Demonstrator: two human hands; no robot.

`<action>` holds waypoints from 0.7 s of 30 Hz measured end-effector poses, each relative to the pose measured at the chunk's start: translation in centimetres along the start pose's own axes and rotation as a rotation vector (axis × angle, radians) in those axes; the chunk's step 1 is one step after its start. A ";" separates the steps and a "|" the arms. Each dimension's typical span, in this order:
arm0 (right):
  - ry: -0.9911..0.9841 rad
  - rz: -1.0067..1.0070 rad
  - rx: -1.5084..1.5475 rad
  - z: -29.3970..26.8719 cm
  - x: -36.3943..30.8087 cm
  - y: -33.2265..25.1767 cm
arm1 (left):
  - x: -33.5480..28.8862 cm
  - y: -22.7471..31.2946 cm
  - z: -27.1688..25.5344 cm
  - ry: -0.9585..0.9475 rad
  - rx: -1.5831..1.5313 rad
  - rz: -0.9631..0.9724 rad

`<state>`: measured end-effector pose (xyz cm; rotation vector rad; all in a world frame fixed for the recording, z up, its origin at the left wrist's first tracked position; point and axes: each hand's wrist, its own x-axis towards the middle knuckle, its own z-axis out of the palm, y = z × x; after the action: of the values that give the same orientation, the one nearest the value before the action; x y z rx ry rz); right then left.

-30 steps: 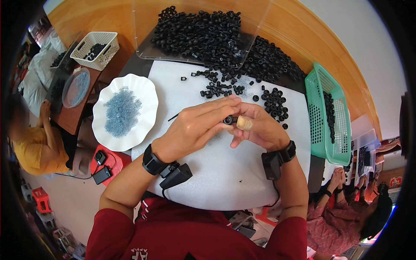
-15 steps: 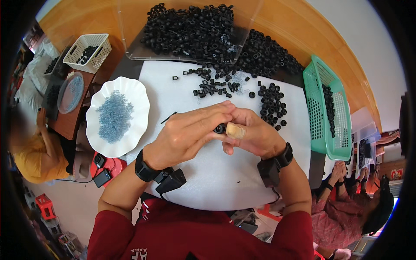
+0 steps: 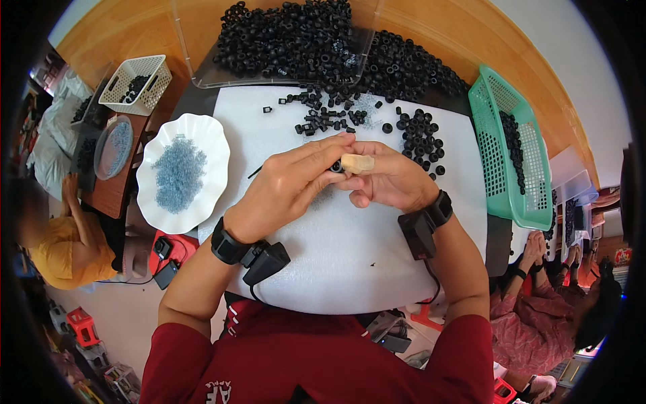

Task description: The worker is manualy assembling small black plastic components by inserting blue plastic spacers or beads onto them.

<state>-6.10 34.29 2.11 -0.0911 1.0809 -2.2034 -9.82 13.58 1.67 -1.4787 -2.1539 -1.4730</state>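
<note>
Pinching a small black part (image 3: 336, 165) between the hands, near the middle of the frame

Looks light and stiff, probably moulded plastic, and small enough to turn with fingertips alone. Seems unlikely to break, though perhaps slightly slick on the rounded wall. Best taken by that outer wall, leaving the round end clear. Shows that end in the gap beside the thumbs, with most of the body hidden by fingers.

Holding it in the left hand (image 3: 276, 178), with thumb and forefinger closed to about the width of the part and the other fingers laid together beyond. Bringing the right hand (image 3: 397, 180) in from right of centre, with a beige wrap (image 3: 359, 163) on the thumb, against the part or just beside it. Has the remaining fingers there half curled, with some tips out of sight; cannot tell whether they grip too.

Working over a white mat (image 3: 350, 269). Beyond the fingertips, above centre, showing scattered square-ended black pieces (image 3: 323, 122), then round black pieces (image 3: 418, 135) to their right. At left of centre, showing a scalloped white plate (image 3: 217, 161) bearing clear bluish bits (image 3: 179, 176); at the right, a green basket (image 3: 482, 128). Farthest, at the top, showing a big black heap (image 3: 282, 40) in a clear bin (image 3: 222, 82).
</note>
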 end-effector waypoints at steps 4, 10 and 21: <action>0.011 -0.016 -0.017 0.1 0.1 0.2 | -0.1 -0.2 0.0 0.002 -0.023 -0.009; 0.013 0.012 -0.026 0.7 0.0 0.1 | -0.1 0.1 -0.3 -0.007 -0.056 -0.029; 0.052 -0.096 0.019 2.7 0.6 1.3 | -0.3 0.2 -1.0 0.055 -0.005 0.063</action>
<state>-4.98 31.55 2.80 -0.0797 1.1049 -2.3131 -9.85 12.65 2.14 -1.4760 -2.0551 -1.4811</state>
